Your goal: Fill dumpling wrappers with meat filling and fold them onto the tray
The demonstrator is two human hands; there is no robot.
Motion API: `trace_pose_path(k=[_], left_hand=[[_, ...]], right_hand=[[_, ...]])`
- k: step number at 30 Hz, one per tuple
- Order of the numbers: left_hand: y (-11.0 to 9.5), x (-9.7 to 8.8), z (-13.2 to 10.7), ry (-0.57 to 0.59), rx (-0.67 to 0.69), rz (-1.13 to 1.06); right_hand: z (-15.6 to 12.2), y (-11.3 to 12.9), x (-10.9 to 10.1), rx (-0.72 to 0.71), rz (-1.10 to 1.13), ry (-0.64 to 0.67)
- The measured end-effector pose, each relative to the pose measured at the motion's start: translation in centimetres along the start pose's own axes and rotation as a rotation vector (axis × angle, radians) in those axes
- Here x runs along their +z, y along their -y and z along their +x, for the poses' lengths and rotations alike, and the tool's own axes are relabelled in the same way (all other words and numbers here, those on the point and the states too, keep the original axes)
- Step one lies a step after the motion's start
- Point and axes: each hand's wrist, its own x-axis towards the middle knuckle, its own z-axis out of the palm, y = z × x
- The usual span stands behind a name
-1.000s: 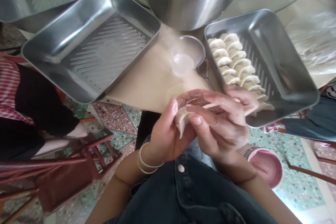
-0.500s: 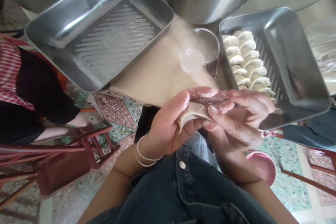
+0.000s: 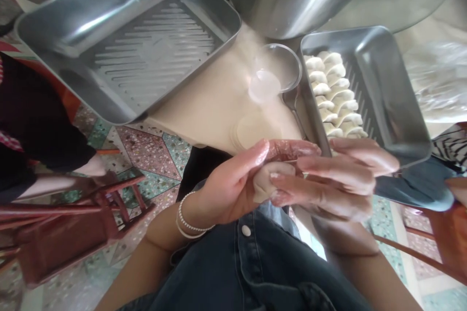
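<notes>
A folded dumpling (image 3: 263, 182) lies in my left hand (image 3: 229, 184), its fingers curled around it and dusted with flour. My right hand (image 3: 339, 182) pinches the same dumpling from the right side, its lower fingertips on the dough; part of the edge is hidden behind them. Just beyond my hands, round dumpling wrappers (image 3: 255, 129) rest on the table (image 3: 204, 112). In the metal tray (image 3: 397, 87) to the right, finished dumplings (image 3: 337, 92) stand in two rows.
A larger ridged metal tray (image 3: 153, 58) is at the left. A big steel bowl (image 3: 284, 0) stands at the back. A clear round bowl (image 3: 292, 65) and a spoon (image 3: 297, 112) lie beside the dumpling tray. A red chair (image 3: 69, 238) and another person's dark-clothed legs (image 3: 40, 131) are at left.
The dumpling has turned in my left hand, and its curved edge is now folded closer together. My right fingers have shifted onto its near face. The view has moved slightly.
</notes>
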Motion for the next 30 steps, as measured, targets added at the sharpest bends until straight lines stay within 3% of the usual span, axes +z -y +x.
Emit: trace_pose_path(k=[3, 7, 10, 13, 17, 19, 21, 23, 25, 26, 28, 30], left_hand=[[0.2, 0.1, 0.2, -0.023, 0.037, -0.024], [0.8, 0.1, 0.7, -0.030, -0.022, -0.074], [1.4, 0.0, 1.1, -0.081, -0.034, -0.114], [1.9, -0.2, 1.4, -0.134, 0.003, -0.107], [2.4, -0.1, 1.7, -0.318, 0.031, -0.021], [2.6, 0.0, 1.9, -0.314, 0.072, 0.031], [2.5, -0.1, 1.9, -0.227, 0.160, 0.081], [2.1, -0.6, 1.9, -0.182, 0.260, 0.128], [1.4, -1.4, 1.6, -0.240, 0.342, 0.206], [0.9, -1.8, 1.5, -0.292, 0.373, 0.255], [0.0, -2.3, 1.2, -0.459, 0.467, 0.362], [-0.8, -2.1, 1.0, -0.564, 0.610, 0.412]], right_hand=[[1.4, -0.1, -0.1, -0.183, 0.003, -0.131], [2.1, 0.3, -0.7, -0.287, -0.008, 0.075], [1.7, 0.5, -1.4, -0.222, -0.020, 0.178], [1.4, 0.3, -1.6, -0.114, -0.021, 0.116], [1.0, 0.0, -1.4, -0.028, 0.051, 0.068], [0.8, -0.1, -1.8, 0.003, 0.046, 0.089], [0.6, -0.9, -2.8, 0.064, 0.001, 0.042], [0.8, -2.6, -4.5, 0.130, -0.057, -0.082], [1.2, -5.5, -6.5, 0.181, -0.158, -0.171], [1.6, -7.3, -7.3, 0.215, -0.247, -0.155], [2.7, -11.1, -8.5, 0.306, -0.382, 0.023], [3.9, -14.5, -8.7, 0.338, -0.391, 0.134]])
